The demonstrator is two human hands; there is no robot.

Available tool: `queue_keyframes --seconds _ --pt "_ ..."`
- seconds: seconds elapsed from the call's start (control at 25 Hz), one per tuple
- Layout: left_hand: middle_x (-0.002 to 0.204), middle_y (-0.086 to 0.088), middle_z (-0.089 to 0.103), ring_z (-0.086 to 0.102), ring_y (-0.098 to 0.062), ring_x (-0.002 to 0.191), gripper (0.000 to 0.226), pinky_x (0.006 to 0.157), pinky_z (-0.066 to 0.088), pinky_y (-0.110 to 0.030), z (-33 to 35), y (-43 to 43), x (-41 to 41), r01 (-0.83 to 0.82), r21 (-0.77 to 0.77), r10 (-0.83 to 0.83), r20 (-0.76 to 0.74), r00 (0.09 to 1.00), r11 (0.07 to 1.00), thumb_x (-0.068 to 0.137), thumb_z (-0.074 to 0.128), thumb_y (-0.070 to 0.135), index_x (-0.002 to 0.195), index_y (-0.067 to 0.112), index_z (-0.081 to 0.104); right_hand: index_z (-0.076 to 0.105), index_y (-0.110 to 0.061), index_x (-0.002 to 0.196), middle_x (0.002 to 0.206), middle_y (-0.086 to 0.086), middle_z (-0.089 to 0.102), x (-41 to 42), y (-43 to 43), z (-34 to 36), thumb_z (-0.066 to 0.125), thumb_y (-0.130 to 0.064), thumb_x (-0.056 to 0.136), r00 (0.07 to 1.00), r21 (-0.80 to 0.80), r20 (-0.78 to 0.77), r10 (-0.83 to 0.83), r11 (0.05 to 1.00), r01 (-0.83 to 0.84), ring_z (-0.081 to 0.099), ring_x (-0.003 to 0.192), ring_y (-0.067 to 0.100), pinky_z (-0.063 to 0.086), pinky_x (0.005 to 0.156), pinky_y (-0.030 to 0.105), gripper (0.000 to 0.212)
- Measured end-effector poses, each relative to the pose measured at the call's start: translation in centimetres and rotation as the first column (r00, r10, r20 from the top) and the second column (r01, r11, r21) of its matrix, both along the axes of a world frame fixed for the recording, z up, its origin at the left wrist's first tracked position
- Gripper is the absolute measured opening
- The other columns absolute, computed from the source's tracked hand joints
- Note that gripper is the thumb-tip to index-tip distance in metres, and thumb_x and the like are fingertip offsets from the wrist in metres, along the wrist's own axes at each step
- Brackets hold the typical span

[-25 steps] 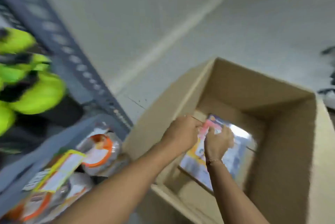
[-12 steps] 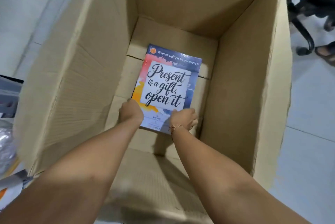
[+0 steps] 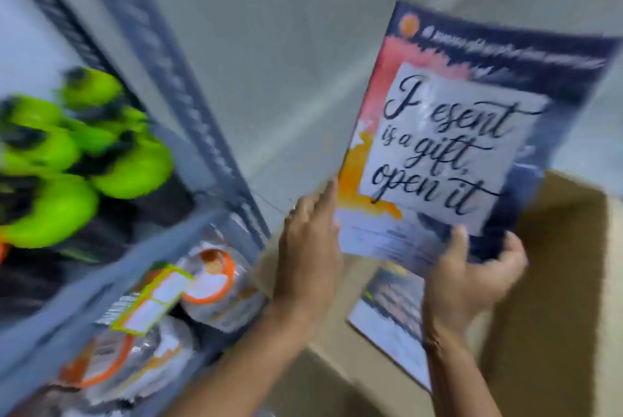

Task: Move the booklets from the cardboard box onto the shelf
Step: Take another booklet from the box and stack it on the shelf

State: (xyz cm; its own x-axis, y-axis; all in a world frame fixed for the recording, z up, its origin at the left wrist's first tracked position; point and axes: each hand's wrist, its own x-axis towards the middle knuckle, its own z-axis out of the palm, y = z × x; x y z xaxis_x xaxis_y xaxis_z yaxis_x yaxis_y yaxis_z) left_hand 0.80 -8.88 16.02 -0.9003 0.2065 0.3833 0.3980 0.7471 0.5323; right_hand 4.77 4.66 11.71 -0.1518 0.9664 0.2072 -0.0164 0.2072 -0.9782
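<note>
A booklet with "Present is a gift, open it" on its colourful cover is lifted above the cardboard box, tilted toward me. My right hand grips its bottom edge. My left hand rests flat against its lower left edge. Another booklet lies inside the box below. The grey metal shelf stands at the left, close to my left hand. The picture is blurred by motion.
The shelf's slotted upright slants down the left half. Bright green objects fill the upper shelf level. Plastic-wrapped items with orange rings and a yellow-edged label crowd the lower level. Pale tiled floor lies behind.
The booklet lay at the bottom of the box with both hands on its near edge; now it is lifted out and up, and my view has swung left toward the shelf.
</note>
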Motion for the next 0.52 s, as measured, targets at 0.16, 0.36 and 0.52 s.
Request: queue_keyframes --seconds 0.16,0.36,0.52 --pt "0.088 0.002 0.054 0.041 0.01 0.079 0.047 0.082 0.028 0.011 13.3 -11.5 3.6 -0.162 0.224 0.262 -0.548 0.794 0.961 0.076 0.068 0.013 0.12 0.0 0.06 0.053 0.006 0.125 0.126 0.016 0.052 -3.0 -8.5 14.0 0.067 -0.038 0.084 0.841 0.279 -0.397 0.369 0.921 -0.273 0.055 0.117 0.03 0.051 0.092 0.049 0.062" --pt "0.099 -0.011 0.058 0.058 -0.025 0.083 0.043 0.088 0.046 -0.031 27.7 -23.8 6.4 -0.504 0.363 0.619 -0.511 0.596 0.784 0.083 0.069 0.018 0.123 0.003 0.061 0.06 0.002 0.12 0.109 0.024 0.064 -6.2 -20.8 30.8 0.07 -0.017 0.081 0.663 0.653 -0.324 0.675 0.667 -0.36 0.061 0.101 0.032 0.044 0.088 0.031 0.045" --pt "0.101 -0.026 0.067 0.057 -0.041 0.102 0.016 0.077 0.04 -0.038 34.3 -29.2 3.5 -0.74 0.236 0.76 -0.385 0.523 0.629 0.089 0.061 0.013 0.093 0.0 0.069 0.069 -0.001 0.103 0.095 0.017 0.07 -11.4 -26.6 38.0 0.063 -0.009 0.083 0.528 0.637 0.1 0.843 0.354 -0.685 0.064 0.091 0.028 0.046 0.073 0.032 0.023"
